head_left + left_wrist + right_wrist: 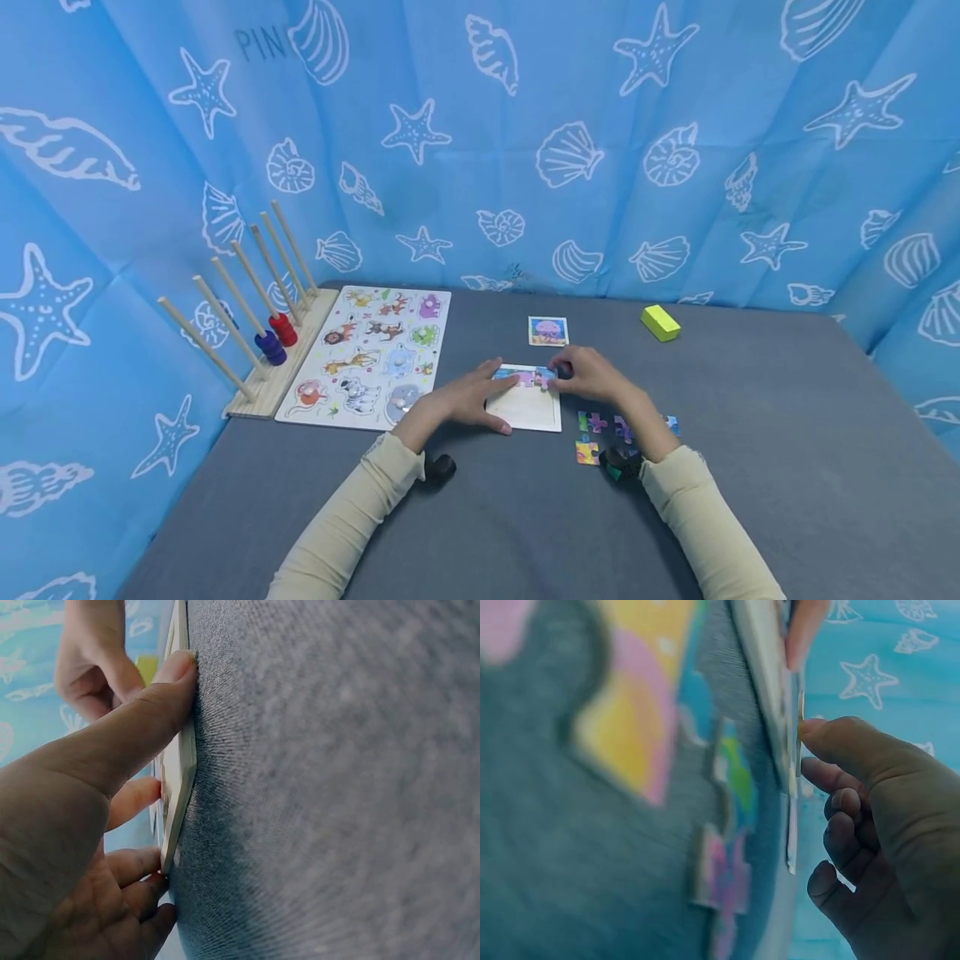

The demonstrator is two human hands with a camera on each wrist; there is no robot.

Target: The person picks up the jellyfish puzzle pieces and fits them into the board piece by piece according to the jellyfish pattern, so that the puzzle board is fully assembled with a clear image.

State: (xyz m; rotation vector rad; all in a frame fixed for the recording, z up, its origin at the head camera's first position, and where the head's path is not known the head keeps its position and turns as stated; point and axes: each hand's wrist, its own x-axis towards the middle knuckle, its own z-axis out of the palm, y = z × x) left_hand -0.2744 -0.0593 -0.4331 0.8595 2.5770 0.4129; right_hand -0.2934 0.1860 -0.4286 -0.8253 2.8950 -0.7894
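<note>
A shallow light-wood puzzle tray [528, 410] lies on the grey table, with joined pink-and-blue jigsaw pieces [523, 379] along its far side. My left hand [467, 397] holds the tray at its left side. Its thumb [174, 671] is at the near edge, while the index fingertip reaches over the joined pieces. At the tray's far right corner, my right hand [594, 375] pinches a puzzle piece [545, 382] between thumb and index finger. That thin piece [802, 712] shows edge-on in the right wrist view; the other fingers are loosely curled.
Loose puzzle pieces [587, 452] lie right of the tray, some partly behind the right forearm. Beyond it are a square jellyfish picture [548, 331] and a yellow block [660, 323]. An animal peg board [358, 412] and a wooden peg rack [251, 406] with rings stand left.
</note>
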